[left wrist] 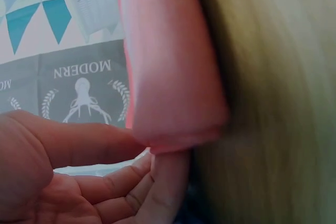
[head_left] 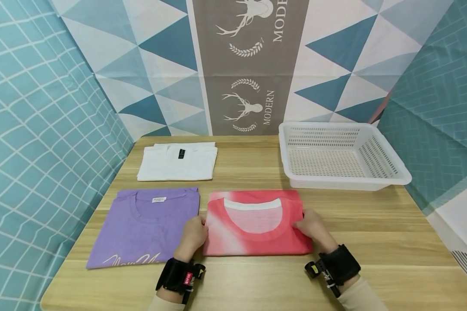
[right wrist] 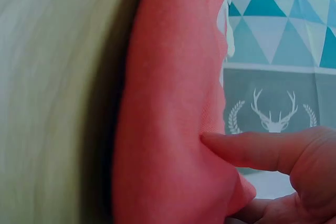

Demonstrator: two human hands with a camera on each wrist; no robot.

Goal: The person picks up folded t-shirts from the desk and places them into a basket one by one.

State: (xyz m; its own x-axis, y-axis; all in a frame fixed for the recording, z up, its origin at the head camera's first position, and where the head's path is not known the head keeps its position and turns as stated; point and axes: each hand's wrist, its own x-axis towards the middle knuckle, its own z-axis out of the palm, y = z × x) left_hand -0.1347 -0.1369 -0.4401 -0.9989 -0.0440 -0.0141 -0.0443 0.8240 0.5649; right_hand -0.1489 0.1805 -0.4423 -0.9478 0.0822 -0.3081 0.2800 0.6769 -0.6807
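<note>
A folded red and pink shirt [head_left: 257, 242] lies flat on the wooden table, its neckline facing up. At its left edge, the left hand [head_left: 194, 233] pinches the fabric; in the left wrist view the thumb and fingers [left wrist: 165, 182] meet at the corner of the folded shirt [left wrist: 173, 66]. The right hand [head_left: 313, 224] grips the right edge, and in the right wrist view its thumb [right wrist: 252, 149] presses on the red cloth [right wrist: 163, 108] with fingers partly hidden beneath. Left of the left hand lies a folded purple shirt [head_left: 152, 229].
A folded white shirt [head_left: 179, 166] with a black label lies at the back left of the table [head_left: 257, 285]. At the back right stands a white plastic basket [head_left: 346, 183] with perforated walls. Patterned cloth hangs behind the table and at both sides.
</note>
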